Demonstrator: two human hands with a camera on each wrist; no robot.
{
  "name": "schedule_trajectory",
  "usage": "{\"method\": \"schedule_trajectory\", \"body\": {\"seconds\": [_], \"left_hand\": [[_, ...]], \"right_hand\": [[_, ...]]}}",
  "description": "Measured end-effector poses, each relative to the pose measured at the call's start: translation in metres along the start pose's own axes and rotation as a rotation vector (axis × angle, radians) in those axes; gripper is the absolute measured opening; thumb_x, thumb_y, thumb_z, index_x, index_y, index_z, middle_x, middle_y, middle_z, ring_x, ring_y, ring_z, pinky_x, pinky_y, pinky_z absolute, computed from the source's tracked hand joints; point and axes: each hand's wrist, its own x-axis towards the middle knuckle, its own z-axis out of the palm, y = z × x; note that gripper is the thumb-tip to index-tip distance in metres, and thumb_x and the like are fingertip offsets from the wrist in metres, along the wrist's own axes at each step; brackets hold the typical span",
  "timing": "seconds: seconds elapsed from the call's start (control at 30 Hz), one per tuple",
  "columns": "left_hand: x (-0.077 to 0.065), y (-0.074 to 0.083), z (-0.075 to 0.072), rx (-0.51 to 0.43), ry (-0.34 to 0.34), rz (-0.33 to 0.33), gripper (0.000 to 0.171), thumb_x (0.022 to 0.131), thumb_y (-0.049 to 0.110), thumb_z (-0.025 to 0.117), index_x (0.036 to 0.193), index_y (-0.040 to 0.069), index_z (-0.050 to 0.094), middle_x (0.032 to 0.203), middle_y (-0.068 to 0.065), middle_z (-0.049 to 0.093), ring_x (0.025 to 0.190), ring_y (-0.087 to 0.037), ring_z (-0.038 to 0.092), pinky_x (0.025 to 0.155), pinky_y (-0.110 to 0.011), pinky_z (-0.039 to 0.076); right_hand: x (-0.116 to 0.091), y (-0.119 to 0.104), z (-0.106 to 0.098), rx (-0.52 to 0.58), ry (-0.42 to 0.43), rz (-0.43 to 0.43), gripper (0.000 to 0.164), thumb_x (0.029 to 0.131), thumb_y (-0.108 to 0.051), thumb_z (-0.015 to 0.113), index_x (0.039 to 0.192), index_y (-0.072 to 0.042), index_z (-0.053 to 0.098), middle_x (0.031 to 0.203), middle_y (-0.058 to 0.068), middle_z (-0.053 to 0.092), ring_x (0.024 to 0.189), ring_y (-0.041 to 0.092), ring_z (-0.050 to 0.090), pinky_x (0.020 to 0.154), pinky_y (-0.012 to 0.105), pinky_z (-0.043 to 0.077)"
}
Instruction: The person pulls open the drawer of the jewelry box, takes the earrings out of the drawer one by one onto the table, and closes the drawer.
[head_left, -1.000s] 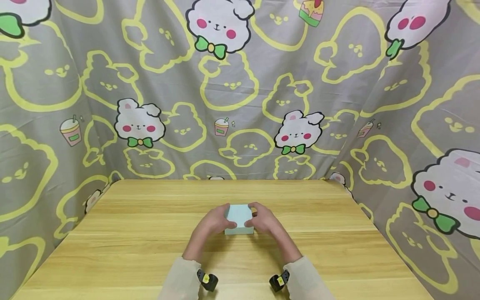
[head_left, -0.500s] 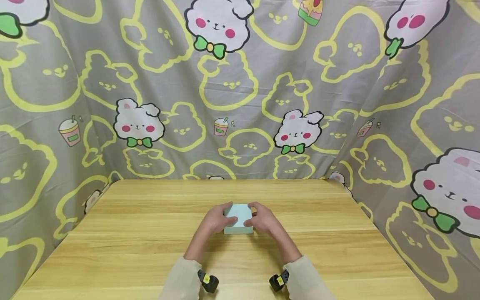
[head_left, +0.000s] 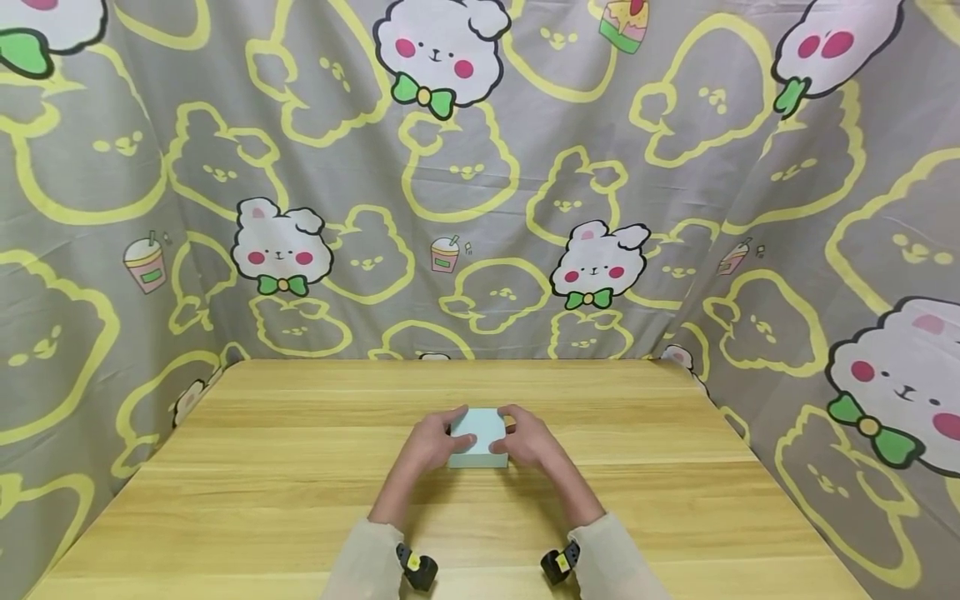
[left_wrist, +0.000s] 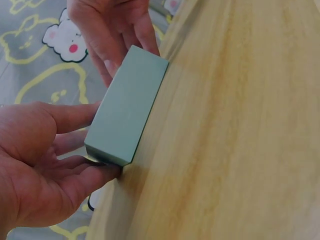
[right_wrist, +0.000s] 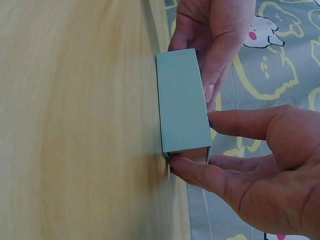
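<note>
A small pale blue-green box (head_left: 481, 427) lies on the wooden table, flat side up, between the two hands. From the left side my left hand (head_left: 431, 442) grips it, thumb over the top and fingers along the side. My right hand (head_left: 532, 438) holds the opposite side in much the same way. The left wrist view shows the long plain front face of the box (left_wrist: 127, 105), with fingers of the left hand (left_wrist: 45, 160) at its near end. In the right wrist view, fingers of the right hand (right_wrist: 270, 165) touch the lower corner of the box (right_wrist: 184, 100).
A light wood table (head_left: 300, 517) stretches around the box on all sides. Grey cloth (head_left: 480, 292) printed with cartoon rabbits hangs behind the table and along both sides. Black wrist cameras (head_left: 417, 567) sit at both sleeve cuffs.
The left hand's thumb and index finger have shifted slightly inward and farther forward on the box. The box and right hand look nearly unmoved.
</note>
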Motion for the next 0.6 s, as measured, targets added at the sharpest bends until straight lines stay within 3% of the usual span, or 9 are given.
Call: {"method": "schedule_trajectory", "body": {"seconds": [0.37, 0.6], "left_hand": [[0.001, -0.011, 0.002, -0.045, 0.005, 0.017, 0.059, 0.094, 0.033, 0.074, 0.148, 0.019, 0.054, 0.152, -0.017, 0.051, 0.139, -0.041, 0.048, 0.106, -0.06, 0.043], [0.002, -0.015, 0.002, -0.062, 0.001, 0.016, 0.059, 0.094, 0.036, 0.073, 0.149, 0.023, 0.054, 0.151, -0.017, 0.053, 0.135, -0.036, 0.053, 0.105, -0.055, 0.047]], "right_hand": [[-0.001, 0.001, -0.001, 0.008, -0.006, -0.005, 0.064, 0.086, -0.011, 0.078, 0.143, 0.0, 0.051, 0.129, 0.025, 0.064, 0.117, 0.039, 0.064, 0.087, 0.047, 0.056], [-0.002, 0.002, -0.002, 0.031, -0.013, -0.006, 0.064, 0.087, -0.011, 0.076, 0.145, -0.001, 0.05, 0.129, 0.027, 0.064, 0.118, 0.04, 0.063, 0.085, 0.046, 0.057]]}}
